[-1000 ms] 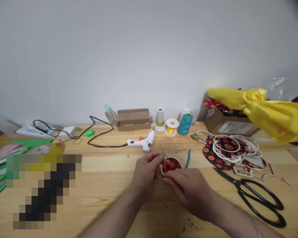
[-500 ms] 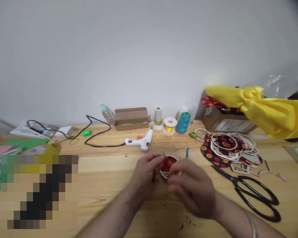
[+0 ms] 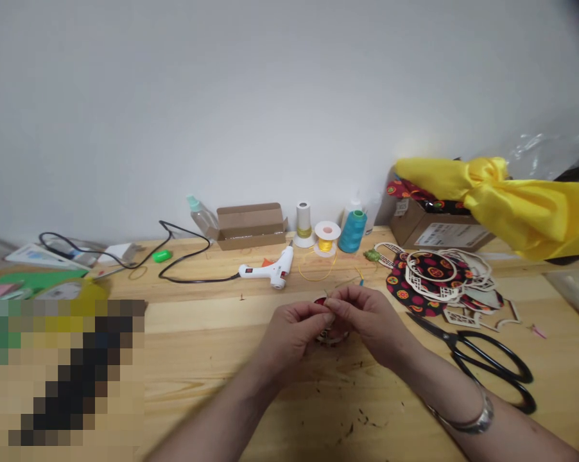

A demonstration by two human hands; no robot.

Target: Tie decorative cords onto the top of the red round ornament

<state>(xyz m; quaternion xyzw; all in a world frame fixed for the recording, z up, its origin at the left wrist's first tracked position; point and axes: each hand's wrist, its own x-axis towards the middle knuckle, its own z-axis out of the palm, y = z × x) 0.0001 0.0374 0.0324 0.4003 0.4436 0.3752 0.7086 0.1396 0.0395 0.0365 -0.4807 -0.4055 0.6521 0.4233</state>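
Note:
A small round ornament [image 3: 325,335] with dark red fabric and a pale cut-out rim sits between my hands, largely covered by my fingers. My left hand [image 3: 296,337] is closed on its left side, thumb and forefinger meeting near the top. My right hand [image 3: 366,317] pinches with thumb and forefinger at the ornament's upper edge, touching the left fingertips. A thin yellowish cord [image 3: 325,293] pokes up where the fingertips meet; its hold is partly hidden. Just beyond the right hand lies a short thread with a blue end [image 3: 361,282].
Behind my hands stand a white glue gun [image 3: 270,273], a yellow cord spool [image 3: 327,239] and a blue thread cone [image 3: 352,232]. Black scissors [image 3: 467,350] lie right, below patterned fabric and pale cut-out frames [image 3: 434,282]. A cardboard box [image 3: 443,224] with yellow cloth [image 3: 506,192] stands back right.
My right hand has come in from a blurred position over the ornament to a pinch against my left fingertips. More of the ornament is covered now. The view has shifted slightly.

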